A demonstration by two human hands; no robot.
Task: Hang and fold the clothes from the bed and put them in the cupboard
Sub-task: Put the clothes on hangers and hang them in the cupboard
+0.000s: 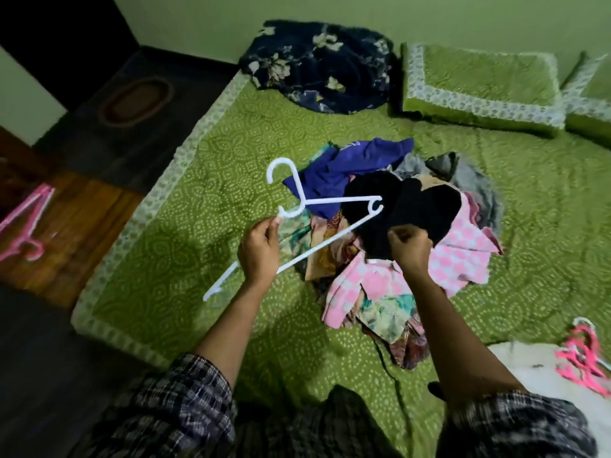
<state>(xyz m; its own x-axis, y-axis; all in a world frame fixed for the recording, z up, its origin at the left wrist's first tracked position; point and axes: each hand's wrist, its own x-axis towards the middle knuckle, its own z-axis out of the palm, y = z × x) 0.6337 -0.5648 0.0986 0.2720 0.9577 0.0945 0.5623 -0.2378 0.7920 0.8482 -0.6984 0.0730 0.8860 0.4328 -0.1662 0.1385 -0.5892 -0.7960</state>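
Head view is showing the left grip [259, 246] pinching a white hanger [344, 200] near the base of its hook and holding it tilted above the bed [205, 180]. The right grip [410, 244] is bunching an edge of a black garment [413, 206], which is hanging just over the pile of clothes [373, 282] in the middle of the bedspread. The hanger's far tip is meeting the black cloth, but I cannot tell whether it is inside an opening.

The step in hand is looking like getting the garment onto the hanger. Doing it well is depending on finding the neck or waist opening first: the right grip is gathering the cloth in a wad, so spreading that edge would be helping. Then the far arm of the hanger should be sliding in one shoulder at a time, clear of the pile so nothing else is snagging. Pink hangers [585, 355] are lying on the bed to the right. The cupboard is not showing.
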